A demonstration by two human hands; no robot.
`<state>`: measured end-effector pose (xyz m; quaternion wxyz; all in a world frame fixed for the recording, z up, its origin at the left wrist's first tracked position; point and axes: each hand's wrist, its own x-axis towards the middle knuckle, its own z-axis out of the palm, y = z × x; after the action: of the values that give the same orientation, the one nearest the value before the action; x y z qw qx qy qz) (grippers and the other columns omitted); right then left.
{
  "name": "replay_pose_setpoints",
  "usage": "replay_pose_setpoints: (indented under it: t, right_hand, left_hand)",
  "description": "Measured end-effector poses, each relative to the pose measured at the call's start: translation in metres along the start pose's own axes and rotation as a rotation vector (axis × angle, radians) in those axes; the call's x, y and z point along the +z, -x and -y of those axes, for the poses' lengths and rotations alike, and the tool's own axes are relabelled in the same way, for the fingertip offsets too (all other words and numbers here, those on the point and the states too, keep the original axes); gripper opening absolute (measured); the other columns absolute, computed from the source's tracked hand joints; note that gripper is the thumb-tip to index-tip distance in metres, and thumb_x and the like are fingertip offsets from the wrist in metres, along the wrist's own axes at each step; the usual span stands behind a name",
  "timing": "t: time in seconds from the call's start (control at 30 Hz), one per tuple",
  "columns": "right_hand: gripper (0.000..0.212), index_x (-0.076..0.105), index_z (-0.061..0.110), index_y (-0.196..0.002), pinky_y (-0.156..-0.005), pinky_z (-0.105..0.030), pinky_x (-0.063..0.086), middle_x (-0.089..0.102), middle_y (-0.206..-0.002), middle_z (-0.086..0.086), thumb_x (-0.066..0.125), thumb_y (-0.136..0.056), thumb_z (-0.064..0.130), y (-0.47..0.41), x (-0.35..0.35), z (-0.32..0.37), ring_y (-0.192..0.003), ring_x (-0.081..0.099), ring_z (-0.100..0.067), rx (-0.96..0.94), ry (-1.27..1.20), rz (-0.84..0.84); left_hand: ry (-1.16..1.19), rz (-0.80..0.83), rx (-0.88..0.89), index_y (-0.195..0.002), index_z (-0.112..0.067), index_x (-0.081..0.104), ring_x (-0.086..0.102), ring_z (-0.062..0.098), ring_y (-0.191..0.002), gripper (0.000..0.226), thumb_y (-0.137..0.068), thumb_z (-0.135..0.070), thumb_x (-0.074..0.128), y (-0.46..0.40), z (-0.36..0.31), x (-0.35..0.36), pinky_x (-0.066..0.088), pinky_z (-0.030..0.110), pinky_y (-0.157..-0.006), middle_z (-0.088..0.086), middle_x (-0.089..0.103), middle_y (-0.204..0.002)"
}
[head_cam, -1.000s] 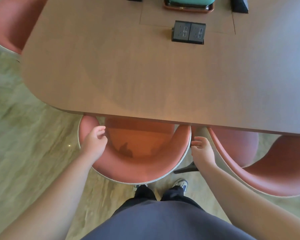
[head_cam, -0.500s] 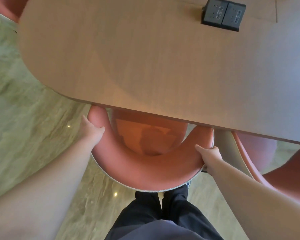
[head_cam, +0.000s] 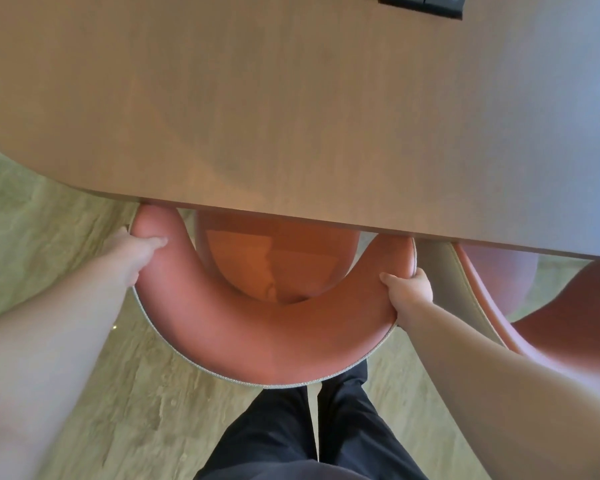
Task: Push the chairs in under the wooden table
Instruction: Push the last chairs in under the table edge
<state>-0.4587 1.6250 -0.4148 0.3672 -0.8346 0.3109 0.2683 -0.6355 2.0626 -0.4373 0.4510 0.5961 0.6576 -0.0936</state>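
Note:
A pink chair with a curved backrest stands right in front of me, its seat partly under the near edge of the wooden table. My left hand grips the left end of the backrest, thumb on top. My right hand grips the right end in the same way. The front of the seat and the arm tips are hidden beneath the tabletop.
A second pink chair stands close on the right, partly under the table. A black socket box is set into the tabletop at the far edge. My dark trouser legs are right behind the chair on the pale stone floor.
Both hands went from open beside the chair to gripping its backrest ends. The view has closed in on the table, and the chair sits further under its edge.

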Motion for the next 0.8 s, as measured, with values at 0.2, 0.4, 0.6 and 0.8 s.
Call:
replay_pose_setpoints:
  t: [0.2, 0.4, 0.6, 0.8]
  right_hand:
    - [0.017, 0.057, 0.020, -0.095, -0.081, -0.044, 0.058, 0.067, -0.097, -0.005, 0.071, -0.087, 0.020, -0.001, 0.000, -0.006, -0.085, 0.065, -0.026, -0.051, -0.016, -0.017]
    - [0.017, 0.059, 0.017, -0.099, -0.087, -0.050, 0.059, 0.068, -0.097, -0.006, 0.071, -0.087, 0.020, -0.003, -0.017, -0.012, -0.089, 0.067, -0.030, -0.079, 0.012, -0.031]
    - [0.017, 0.058, 0.013, -0.098, -0.087, -0.052, 0.058, 0.067, -0.095, -0.008, 0.070, -0.088, 0.020, -0.007, -0.040, -0.018, -0.088, 0.066, -0.032, -0.091, 0.041, -0.070]
    - [0.017, 0.055, 0.015, -0.095, -0.082, -0.049, 0.059, 0.067, -0.095, -0.008, 0.070, -0.090, 0.023, -0.018, -0.050, -0.018, -0.083, 0.065, -0.028, -0.096, 0.045, -0.071]
  left_hand:
    - [0.025, 0.005, 0.050, -0.162, -0.009, 0.017, 0.049, 0.037, -0.138, 0.095, -0.091, -0.021, 0.078, 0.006, 0.003, -0.003, 0.043, 0.049, -0.110, 0.016, 0.040, -0.160]
    - [-0.023, -0.029, 0.096, -0.161, -0.007, 0.022, 0.051, 0.037, -0.135, 0.086, -0.093, -0.022, 0.074, 0.026, 0.012, 0.007, 0.043, 0.038, -0.094, 0.016, 0.043, -0.158]
    - [-0.015, -0.002, 0.138, -0.153, 0.001, 0.034, 0.060, 0.035, -0.112, 0.073, -0.093, -0.015, 0.073, 0.042, 0.009, 0.028, 0.048, 0.040, -0.093, 0.021, 0.056, -0.143]
    - [-0.014, 0.003, 0.135, -0.160, -0.007, 0.024, 0.058, 0.038, -0.127, 0.087, -0.091, -0.023, 0.076, 0.042, 0.005, 0.039, 0.047, 0.049, -0.106, 0.017, 0.052, -0.150]
